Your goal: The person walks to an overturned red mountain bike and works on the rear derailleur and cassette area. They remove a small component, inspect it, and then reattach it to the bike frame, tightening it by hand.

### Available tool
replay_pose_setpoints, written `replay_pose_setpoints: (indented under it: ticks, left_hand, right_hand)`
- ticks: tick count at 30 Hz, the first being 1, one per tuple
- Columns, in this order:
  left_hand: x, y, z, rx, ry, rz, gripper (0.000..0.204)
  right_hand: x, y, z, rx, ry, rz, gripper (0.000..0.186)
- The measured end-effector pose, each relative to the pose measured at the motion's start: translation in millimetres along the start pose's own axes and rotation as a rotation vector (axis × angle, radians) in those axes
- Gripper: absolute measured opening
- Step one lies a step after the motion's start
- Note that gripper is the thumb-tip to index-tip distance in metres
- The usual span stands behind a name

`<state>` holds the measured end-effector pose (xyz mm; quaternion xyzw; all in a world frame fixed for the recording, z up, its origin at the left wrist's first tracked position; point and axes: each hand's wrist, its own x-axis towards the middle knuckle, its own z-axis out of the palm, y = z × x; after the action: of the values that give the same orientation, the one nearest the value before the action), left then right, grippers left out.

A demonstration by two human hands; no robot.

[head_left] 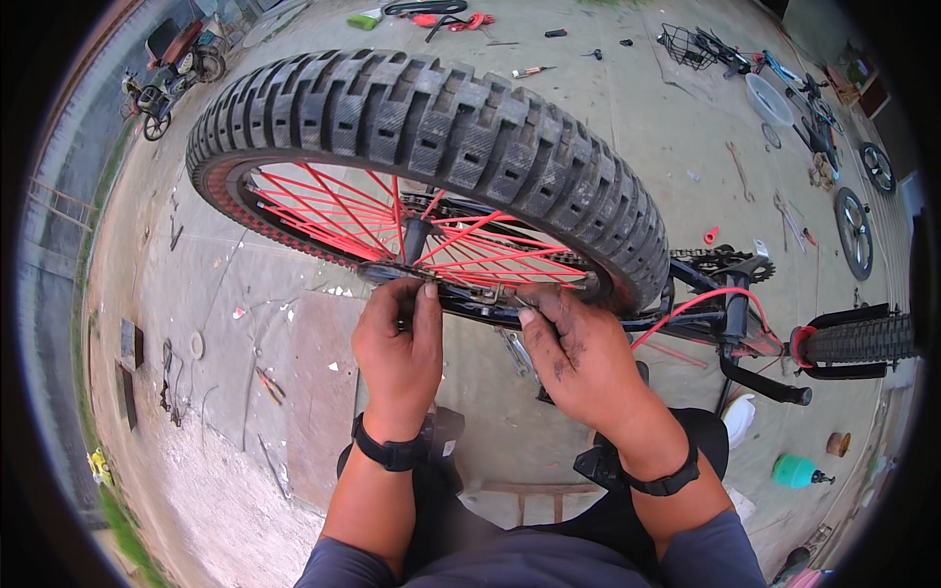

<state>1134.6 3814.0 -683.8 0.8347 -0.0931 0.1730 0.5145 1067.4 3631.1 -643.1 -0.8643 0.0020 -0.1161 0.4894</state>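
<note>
A bicycle wheel with a chunky black knobby tyre (431,113) and red spokes (328,201) stands in front of me, mounted in a dark frame (469,308). At the near side of its hub (417,238), my left hand (397,338) is closed, thumb and fingers pressed together by the axle end. My right hand (583,353), smudged with black grime, pinches close to the frame tube, a little to the right. Whatever either hand's fingertips hold is too small or hidden to name. Toward the right are the chainring (760,267) and a curved red cable (686,304).
Pliers (270,386) lie on the floor at left, and wrenches (517,353) lie below the frame. A green spray bottle (794,471) stands at right. Farther off are loose wheels (855,233), a pale basin (769,100), a screwdriver (532,72) and a parked motorbike (176,78).
</note>
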Motion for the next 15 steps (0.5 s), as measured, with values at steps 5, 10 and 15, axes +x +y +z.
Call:
replay_pose_setpoints:
  ticks: [5,10,15]
  left_hand:
    - [-1.3,3.9,-3.4,0.006,-0.022,-0.042,0.015]
    - [0.1,7.5,-1.4,0.002,-0.017,-0.043,0.014]
    - [-2.1,5.5,-2.9,-0.013,-0.014,-0.09,0.012]
  right_hand:
    - [4.6,-0.5,-3.9,-0.009,-0.07,0.018,0.02]
    - [4.9,-2.0,-8.1,-0.02,-0.073,0.012,0.021]
    - [2.9,-4.2,-9.8,-0.004,-0.136,0.068,0.02]
